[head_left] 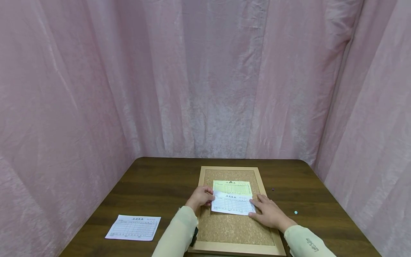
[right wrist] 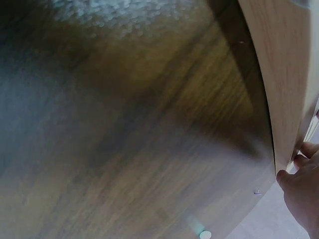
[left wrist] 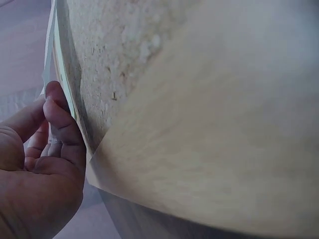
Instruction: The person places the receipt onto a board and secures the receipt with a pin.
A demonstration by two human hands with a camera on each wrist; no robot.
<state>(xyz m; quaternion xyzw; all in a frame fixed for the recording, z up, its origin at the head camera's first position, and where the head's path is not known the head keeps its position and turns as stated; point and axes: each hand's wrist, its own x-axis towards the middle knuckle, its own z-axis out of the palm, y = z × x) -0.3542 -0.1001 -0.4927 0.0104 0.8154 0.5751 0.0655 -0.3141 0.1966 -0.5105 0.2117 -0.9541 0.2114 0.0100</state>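
A white printed form lies over the lower part of a pale green printed form on a wood-framed cork board. My left hand pinches the white form's left edge between thumb and index finger. The left wrist view shows these fingertips together at the paper's edge. My right hand lies at the white form's right side, its fingers extended and its fingertips touching the paper's edge. In the right wrist view that hand is partly cut off beside the board's frame.
Another white printed form lies on the dark wooden table, left of the board. To the right are a small light blue round pushpin-like piece and a tiny purple one. Pink curtains surround the table.
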